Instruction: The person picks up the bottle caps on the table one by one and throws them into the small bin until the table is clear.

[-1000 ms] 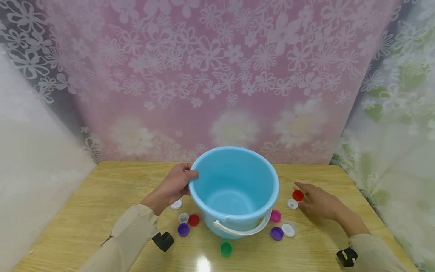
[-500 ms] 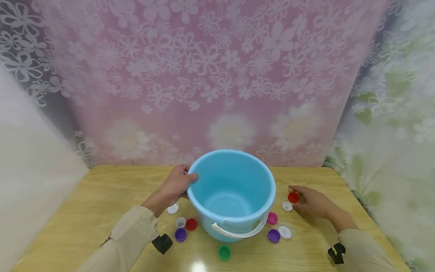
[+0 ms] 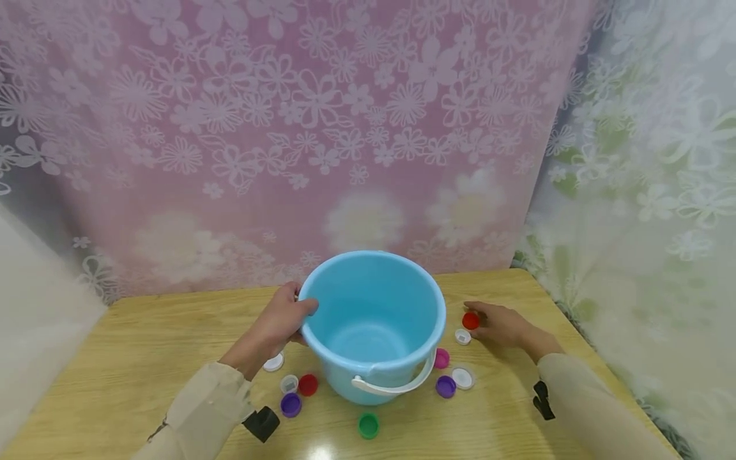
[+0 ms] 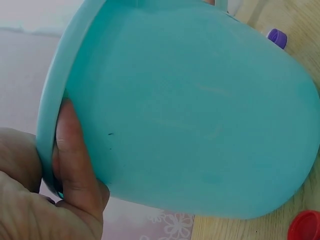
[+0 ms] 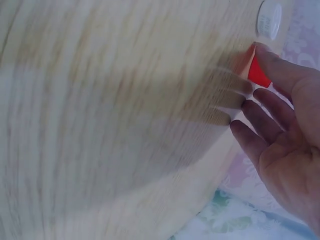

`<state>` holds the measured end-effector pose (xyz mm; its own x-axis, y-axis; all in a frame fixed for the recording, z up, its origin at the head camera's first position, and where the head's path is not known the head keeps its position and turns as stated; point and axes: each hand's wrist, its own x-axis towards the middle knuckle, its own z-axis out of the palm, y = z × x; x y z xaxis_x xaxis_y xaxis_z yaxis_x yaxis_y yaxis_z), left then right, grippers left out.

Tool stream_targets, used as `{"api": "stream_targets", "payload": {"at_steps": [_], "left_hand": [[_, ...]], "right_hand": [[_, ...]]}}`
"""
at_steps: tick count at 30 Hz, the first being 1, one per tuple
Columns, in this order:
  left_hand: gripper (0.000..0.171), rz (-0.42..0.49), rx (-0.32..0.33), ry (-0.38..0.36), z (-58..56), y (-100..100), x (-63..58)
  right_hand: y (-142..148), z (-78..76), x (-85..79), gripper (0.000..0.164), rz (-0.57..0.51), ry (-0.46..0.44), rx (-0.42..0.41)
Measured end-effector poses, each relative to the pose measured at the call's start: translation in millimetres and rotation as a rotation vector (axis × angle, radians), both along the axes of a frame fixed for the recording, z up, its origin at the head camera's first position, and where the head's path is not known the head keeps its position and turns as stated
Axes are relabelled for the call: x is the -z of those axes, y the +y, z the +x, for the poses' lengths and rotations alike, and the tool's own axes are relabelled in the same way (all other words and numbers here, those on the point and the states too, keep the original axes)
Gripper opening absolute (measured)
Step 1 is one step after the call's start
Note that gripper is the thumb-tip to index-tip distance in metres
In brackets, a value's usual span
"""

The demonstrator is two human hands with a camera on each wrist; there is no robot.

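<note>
We hold one blue bucket [image 3: 370,300], left hand [image 3: 278,324] gripping its rim, and one red cap [image 3: 470,321], right hand [image 3: 501,326] pinching it.

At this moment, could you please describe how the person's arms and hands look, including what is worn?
The left hand and right hand are without gloves. The left sleeve and right sleeve are long and beige. A small black device shows at the left wrist, another black piece at the right.

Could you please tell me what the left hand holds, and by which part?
The left hand holds the blue bucket by the left side of its rim.
</note>
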<state>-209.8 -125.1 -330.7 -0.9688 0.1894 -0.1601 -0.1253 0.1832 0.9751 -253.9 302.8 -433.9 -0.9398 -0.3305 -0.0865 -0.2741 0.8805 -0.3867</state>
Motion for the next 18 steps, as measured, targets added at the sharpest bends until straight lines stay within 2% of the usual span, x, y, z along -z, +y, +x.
{"api": "stream_targets", "payload": {"at_steps": [6,11,18], "left_hand": [[0.026,0.002,0.019,0.02,-0.2,0.0,-0.9],[0.028,-0.002,0.016,0.0,-2.6,-0.2,-0.3],[0.035,-0.017,0.019,-0.01,-3.7,-2.2,-0.7]], "right_hand": [[-1.5,-5.8,-1.7,0.055,0.046,-0.001,0.012],[-3.8,-7.5,-2.7,0.048,0.046,-0.007,0.003],[-4.8,-3.5,2.2,0.036,0.073,0.076,-0.036]]}}
